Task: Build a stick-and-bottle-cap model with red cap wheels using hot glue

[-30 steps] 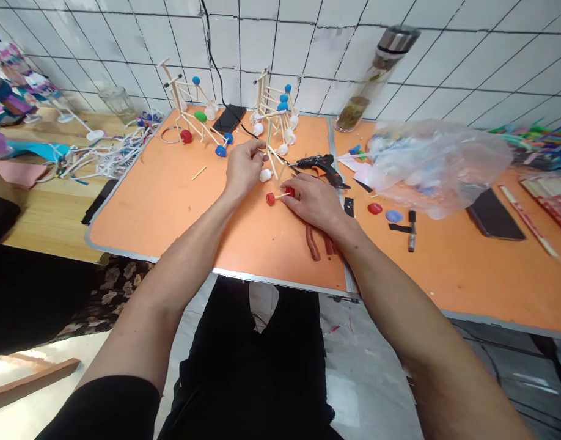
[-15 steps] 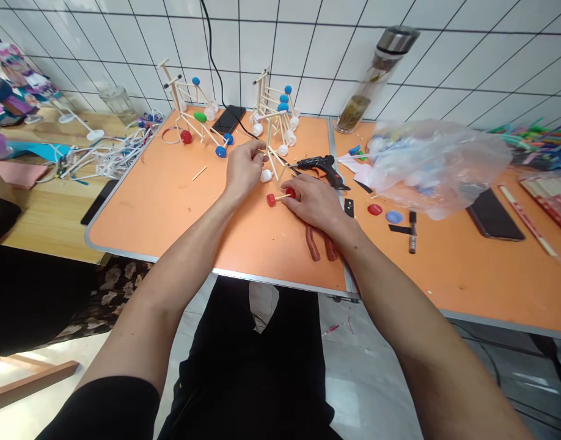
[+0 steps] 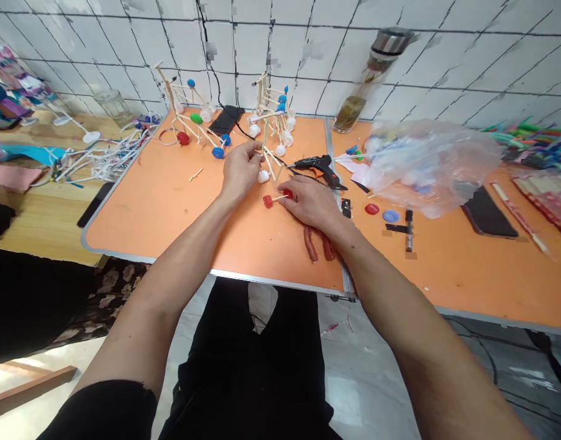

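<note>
My left hand [image 3: 239,171] is closed, its fingertips pinching a small frame of wooden sticks [image 3: 272,160] that stands at the middle of the orange table. A white bottle cap [image 3: 263,176] sits low beside that frame. Close by on the right, my right hand [image 3: 308,200] is closed on a wooden stick with red caps [image 3: 267,201] at its ends; the palm side is hidden. Behind both hands stands a larger stick model [image 3: 282,107] with blue and white round parts. Another stick model [image 3: 195,119] with red, green and blue parts is to the left.
Right of my hands lies a black glue gun [image 3: 318,165], its red-brown handles of some tool [image 3: 310,244] apart, nearer the edge. Farther right are a plastic bag [image 3: 431,165], a marker [image 3: 409,232] and a phone [image 3: 489,214]. A glass bottle [image 3: 370,82] stands by the tiled wall.
The whole view has shifted slightly. Both hands keep nearly the same places and grips beside the stick frame.
</note>
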The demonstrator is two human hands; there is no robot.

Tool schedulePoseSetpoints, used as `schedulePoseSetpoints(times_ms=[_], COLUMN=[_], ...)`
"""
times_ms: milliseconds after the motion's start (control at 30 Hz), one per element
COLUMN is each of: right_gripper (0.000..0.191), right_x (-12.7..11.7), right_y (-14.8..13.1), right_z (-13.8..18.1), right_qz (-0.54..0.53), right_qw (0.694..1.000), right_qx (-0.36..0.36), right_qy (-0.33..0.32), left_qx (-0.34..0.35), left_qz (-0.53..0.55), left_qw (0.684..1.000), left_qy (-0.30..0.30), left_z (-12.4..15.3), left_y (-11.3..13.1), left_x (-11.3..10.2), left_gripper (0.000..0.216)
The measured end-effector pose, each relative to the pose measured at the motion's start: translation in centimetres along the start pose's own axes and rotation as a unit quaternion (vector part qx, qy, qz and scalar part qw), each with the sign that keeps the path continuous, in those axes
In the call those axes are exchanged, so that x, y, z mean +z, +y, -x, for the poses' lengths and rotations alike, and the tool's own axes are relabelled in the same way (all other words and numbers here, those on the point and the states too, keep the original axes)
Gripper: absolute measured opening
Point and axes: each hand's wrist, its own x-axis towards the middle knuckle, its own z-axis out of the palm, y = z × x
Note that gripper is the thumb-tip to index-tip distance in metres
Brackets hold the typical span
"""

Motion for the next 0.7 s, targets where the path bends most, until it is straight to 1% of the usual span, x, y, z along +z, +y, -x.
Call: schedulePoseSetpoints(times_ms=[100,200,367,700], right_gripper=[0.032,0.034,0.033,0.030], right_x=[0.1,0.5,0.9,0.4], right_y=[0.2,0.7,1.3,0.8], right_z=[0.0,-0.1,-0.1,0.0], right_qz=[-0.005,-0.004,-0.005,0.000], right_qw=[1.000,1.000,1.000,1.000], right_qx=[0.000,-0.006,-0.008,0.010], right_qy=[0.002,0.010,0.029,0.015], left_qx=[0.007,0.012,-0.007,-0.018], left_qz=[0.006,0.006,-0.004,-0.010], left_qw=[1.000,1.000,1.000,1.000], left_qy=[-0.006,-0.008,-0.003,0.005], left_z=[-0.1,-0.1,0.0,0.3], left_y=[-0.2,-0.4,0.0,0.8], left_x=[0.0,0.0,0.1,0.1], left_gripper=[0.032,0.027,0.026,0.032])
